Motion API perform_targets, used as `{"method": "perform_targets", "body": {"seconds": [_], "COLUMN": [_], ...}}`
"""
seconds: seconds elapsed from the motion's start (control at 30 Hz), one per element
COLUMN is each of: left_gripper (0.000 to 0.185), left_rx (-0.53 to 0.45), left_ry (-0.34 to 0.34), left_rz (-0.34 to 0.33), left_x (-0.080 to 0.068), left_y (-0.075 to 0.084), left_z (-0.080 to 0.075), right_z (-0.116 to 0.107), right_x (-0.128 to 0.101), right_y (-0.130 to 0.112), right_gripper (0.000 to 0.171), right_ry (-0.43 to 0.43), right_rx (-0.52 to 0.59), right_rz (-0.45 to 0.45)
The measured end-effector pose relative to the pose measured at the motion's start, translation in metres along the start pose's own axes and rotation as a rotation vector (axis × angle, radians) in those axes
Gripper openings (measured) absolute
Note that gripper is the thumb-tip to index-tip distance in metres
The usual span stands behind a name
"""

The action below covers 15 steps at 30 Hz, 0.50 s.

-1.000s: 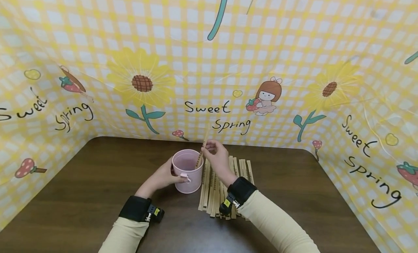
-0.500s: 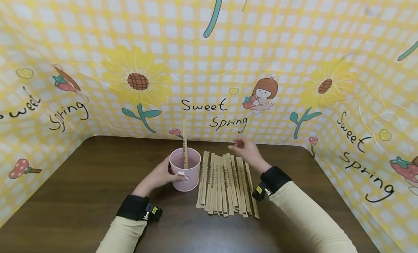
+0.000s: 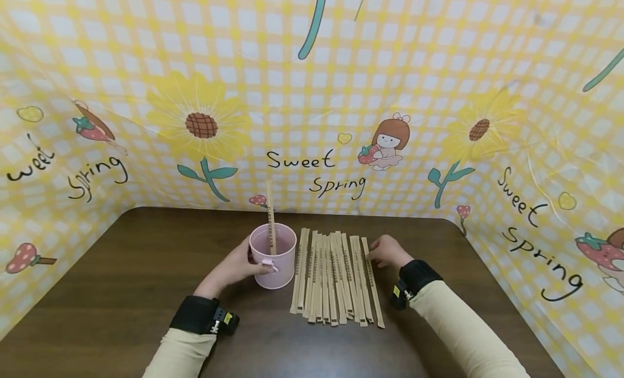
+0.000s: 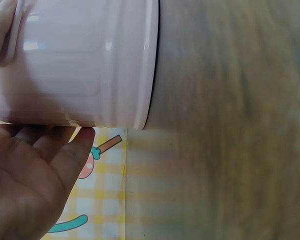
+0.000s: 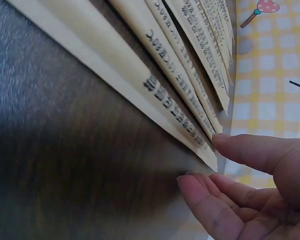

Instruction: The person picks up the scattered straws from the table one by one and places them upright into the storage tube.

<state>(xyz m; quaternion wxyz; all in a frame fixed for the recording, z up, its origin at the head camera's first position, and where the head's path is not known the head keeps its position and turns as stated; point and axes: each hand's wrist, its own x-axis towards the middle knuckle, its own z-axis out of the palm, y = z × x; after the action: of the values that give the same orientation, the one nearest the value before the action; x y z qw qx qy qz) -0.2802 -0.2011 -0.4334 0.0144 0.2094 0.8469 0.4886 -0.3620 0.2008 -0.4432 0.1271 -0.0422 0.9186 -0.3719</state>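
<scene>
My left hand [image 3: 233,271] grips the side of a small pink bucket [image 3: 274,272]. Its thumb lies by the handle mount, and its fingers reach round behind, as the left wrist view shows. One slim, brown-paper-wrapped stick [image 3: 271,215] stands in the bucket, leaning slightly left. To the bucket's right, several similar wrapped sticks [image 3: 331,280] with dark print lie side by side. At the far end of the rightmost wrapped stick [image 5: 155,105] is my right hand [image 3: 388,252], thumb and fingers on either side of it and parted. What the paper sleeves contain is hidden.
The dark wooden table [image 3: 122,291] carries the bucket and sticks. Behind and at both sides hangs a yellow checked cloth [image 3: 302,112] with printed flowers and lettering, meeting the table's back edge.
My right hand has let go of a wrapped stick, which now stands in the bucket. It has moved right and down to the row's right end. My left hand keeps hold of the bucket.
</scene>
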Motion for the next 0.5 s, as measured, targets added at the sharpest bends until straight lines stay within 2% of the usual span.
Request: {"method": "perform_targets", "body": {"seconds": [0.03, 0.13, 0.17, 0.27, 0.3, 0.5], "left_gripper": [0.09, 0.091, 0.091, 0.091, 0.091, 0.093], "left_rx": [-0.002, -0.011, -0.017, -0.041, -0.048, -0.062], "left_ry": [0.001, 0.001, 0.003, 0.004, 0.005, -0.016], "left_rz": [-0.002, -0.005, -0.002, 0.016, 0.02, 0.015], "left_x": [0.0, 0.001, 0.002, 0.004, 0.005, 0.001], "left_y": [0.0, 0.002, 0.002, 0.002, 0.002, -0.001], "left_z": [0.0, 0.0, 0.0, 0.0, -0.001, 0.001], "right_z": [0.001, 0.003, 0.002, 0.001, 0.0, 0.007], "right_x": [0.0, -0.008, -0.009, -0.014, -0.015, -0.016], "right_y": [-0.001, -0.014, -0.017, -0.027, -0.029, -0.03], "right_gripper": [0.044, 0.021, 0.017, 0.021, 0.017, 0.021], "right_ry": [0.004, 0.024, 0.034, 0.06, 0.07, 0.071], "right_rx": [0.007, 0.023, 0.019, 0.004, -0.002, -0.013], "right_rz": [0.01, 0.064, 0.053, 0.056, 0.055, 0.094]}}
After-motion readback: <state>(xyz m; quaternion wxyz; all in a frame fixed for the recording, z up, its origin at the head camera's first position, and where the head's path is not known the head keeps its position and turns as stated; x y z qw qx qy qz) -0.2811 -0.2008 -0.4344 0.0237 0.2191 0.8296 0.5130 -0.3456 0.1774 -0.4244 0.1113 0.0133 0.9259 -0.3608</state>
